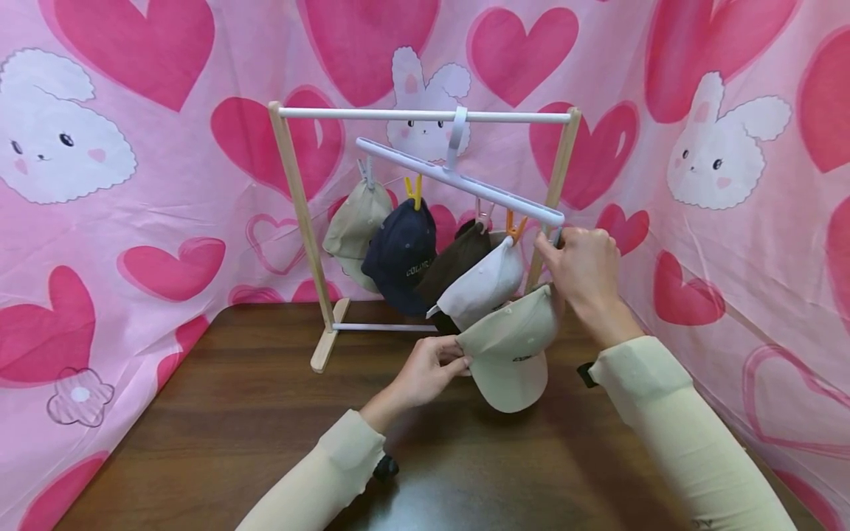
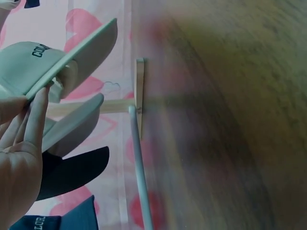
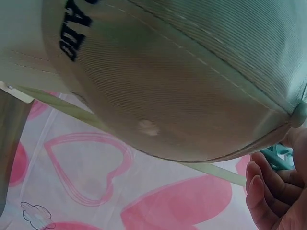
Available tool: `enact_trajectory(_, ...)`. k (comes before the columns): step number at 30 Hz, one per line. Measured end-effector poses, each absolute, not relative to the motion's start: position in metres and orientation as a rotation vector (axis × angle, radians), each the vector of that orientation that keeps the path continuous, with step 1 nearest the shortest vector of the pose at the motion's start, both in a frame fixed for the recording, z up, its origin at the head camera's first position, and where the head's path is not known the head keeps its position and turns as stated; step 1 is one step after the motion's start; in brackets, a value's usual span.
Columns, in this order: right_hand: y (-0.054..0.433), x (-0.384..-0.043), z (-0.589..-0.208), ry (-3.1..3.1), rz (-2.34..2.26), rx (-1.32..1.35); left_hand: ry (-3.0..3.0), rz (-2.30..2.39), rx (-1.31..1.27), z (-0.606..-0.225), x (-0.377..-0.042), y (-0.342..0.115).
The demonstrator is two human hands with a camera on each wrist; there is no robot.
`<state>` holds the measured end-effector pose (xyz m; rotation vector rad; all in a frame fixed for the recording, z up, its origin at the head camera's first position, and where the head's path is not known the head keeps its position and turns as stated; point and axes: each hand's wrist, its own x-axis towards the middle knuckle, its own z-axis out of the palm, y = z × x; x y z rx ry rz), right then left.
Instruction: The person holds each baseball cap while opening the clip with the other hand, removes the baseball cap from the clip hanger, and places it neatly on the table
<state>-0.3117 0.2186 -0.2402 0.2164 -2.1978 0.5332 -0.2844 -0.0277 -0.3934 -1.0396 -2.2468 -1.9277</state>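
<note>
A beige baseball cap [image 1: 511, 339] with dark lettering hangs brim-down at the right of the rack. My left hand [image 1: 425, 369] pinches its edge beside the brim, thumb on one side and fingers beneath, as the left wrist view shows. With curled fingers, my right hand [image 1: 587, 273] grips a teal clothespin [image 3: 278, 158] at the cap's top, by the lowered end of the white hanger [image 1: 458, 181]. Close behind hangs a white cap [image 1: 485, 284] from an orange clothespin [image 1: 514, 225]. Beyond it are a dark brown cap [image 1: 458, 262], a navy cap [image 1: 401, 251] and another beige cap [image 1: 358, 221].
The hanger tilts down to the right, hooked over the white top rod [image 1: 372, 114] of a wooden rack [image 1: 299, 214]. A yellow clothespin [image 1: 414, 192] holds the navy cap. The rack stands on a brown table [image 1: 265, 428] before a pink heart-patterned cloth [image 1: 173, 147].
</note>
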Motion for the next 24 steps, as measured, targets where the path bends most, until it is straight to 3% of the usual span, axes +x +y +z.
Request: enact_trajectory(24, 0.225, -0.311, -0.238, -2.230, 0.512, 0.210, -2.362, -1.901, -1.150, -0.404, -0.280, -0.004)
